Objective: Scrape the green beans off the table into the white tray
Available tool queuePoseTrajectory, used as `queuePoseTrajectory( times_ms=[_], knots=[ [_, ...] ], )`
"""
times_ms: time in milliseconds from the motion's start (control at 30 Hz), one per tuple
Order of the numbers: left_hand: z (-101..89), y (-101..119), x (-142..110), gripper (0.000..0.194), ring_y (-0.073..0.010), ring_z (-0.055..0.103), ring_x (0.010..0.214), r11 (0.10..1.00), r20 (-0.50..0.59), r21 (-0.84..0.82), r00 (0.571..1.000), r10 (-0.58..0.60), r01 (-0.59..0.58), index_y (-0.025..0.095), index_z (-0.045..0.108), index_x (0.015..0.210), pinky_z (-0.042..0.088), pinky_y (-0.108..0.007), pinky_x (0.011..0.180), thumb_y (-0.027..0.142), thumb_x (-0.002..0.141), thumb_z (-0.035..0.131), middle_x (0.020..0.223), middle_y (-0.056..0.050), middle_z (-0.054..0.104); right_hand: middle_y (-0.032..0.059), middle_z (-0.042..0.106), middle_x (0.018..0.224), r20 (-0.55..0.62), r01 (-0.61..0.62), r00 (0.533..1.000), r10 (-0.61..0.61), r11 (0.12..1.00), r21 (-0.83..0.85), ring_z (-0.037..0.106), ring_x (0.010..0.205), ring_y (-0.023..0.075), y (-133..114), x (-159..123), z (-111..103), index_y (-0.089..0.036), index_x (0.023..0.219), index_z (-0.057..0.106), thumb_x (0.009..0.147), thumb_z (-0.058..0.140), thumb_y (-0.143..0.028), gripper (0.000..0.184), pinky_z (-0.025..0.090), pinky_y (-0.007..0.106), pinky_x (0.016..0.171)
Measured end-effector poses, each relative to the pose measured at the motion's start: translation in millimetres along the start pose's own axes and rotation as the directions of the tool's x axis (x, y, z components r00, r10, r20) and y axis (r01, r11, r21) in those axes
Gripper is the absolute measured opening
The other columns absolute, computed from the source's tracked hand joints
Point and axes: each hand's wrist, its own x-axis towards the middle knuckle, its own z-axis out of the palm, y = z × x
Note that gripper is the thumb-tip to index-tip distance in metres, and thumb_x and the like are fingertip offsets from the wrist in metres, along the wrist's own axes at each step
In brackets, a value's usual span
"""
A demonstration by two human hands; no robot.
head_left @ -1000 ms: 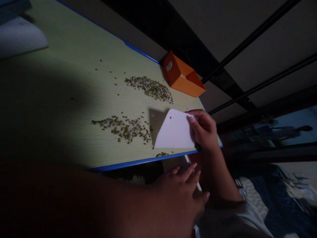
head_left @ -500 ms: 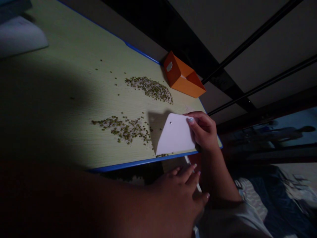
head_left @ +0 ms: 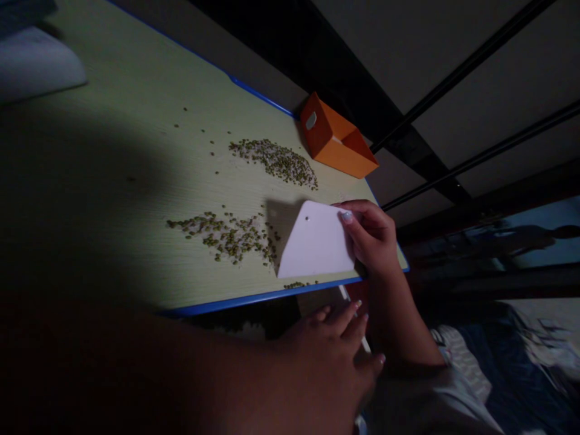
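My right hand (head_left: 374, 238) grips a white plastic scraper (head_left: 315, 241) standing on edge on the pale wooden table (head_left: 136, 121), near its blue front edge. Just left of the scraper lies a spread of small green beans (head_left: 229, 232). A second bean pile (head_left: 274, 160) lies farther back. A few beans (head_left: 296, 284) sit at the table's edge below the scraper. My left hand (head_left: 338, 350) hovers below the table edge, fingers extended, holding something thin and white that I cannot make out.
An orange box (head_left: 338, 142), open at one end, lies at the table's far right corner. A white object (head_left: 36, 63) sits at the far left. Dark rails and a wall run behind the table. Bedding shows at the lower right.
The scraper dipped toward the front edge, then shifted a little left and back, nearer the bean spread. My left hand barely moved.
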Motion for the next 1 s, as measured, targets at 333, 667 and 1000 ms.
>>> queuePoseTrajectory(
  times_ms=[333,667,1000],
  knots=[
    [-24.5,5.3,-2.4,0.069,-0.0395,0.029,0.153,0.998,0.107,-0.057,0.994,-0.025,0.031,0.025,0.052,0.145,0.041,-0.056,0.112,0.037,0.08,0.07,0.164,-0.019,0.032,-0.0008,0.078,0.095,0.005,-0.026,1.0,0.026,1.0,0.006,0.07,0.085,0.016,-0.6,-4.9,-1.3,-0.031,0.095,0.077,0.088,0.073,-0.038,0.01,0.054,0.031,0.073],
    [-25.7,4.6,-2.2,0.064,-0.0386,0.036,0.15,1.0,0.07,-0.01,0.997,-0.021,0.022,0.027,0.056,0.141,0.046,-0.052,0.108,0.041,0.08,0.068,0.162,-0.017,0.038,-0.0006,0.077,0.091,0.049,-0.071,0.996,0.07,0.997,0.023,0.068,0.082,0.0148,-8.4,-6.7,4.1,-0.028,0.094,0.076,0.089,0.072,-0.034,0.009,0.052,0.029,0.073],
    [-27.9,4.4,-3.8,0.066,-0.0394,0.03,0.153,1.0,0.102,-0.007,0.995,-0.003,0.003,0.026,0.052,0.145,0.044,-0.055,0.11,0.041,0.083,0.066,0.164,-0.02,0.033,0.0006,0.075,0.087,-0.058,-0.101,0.993,0.105,0.993,0.059,0.066,0.076,0.0161,-10.0,-8.8,4.5,-0.027,0.09,0.075,0.085,0.075,-0.045,0.019,0.051,0.028,0.065]
  ],
)
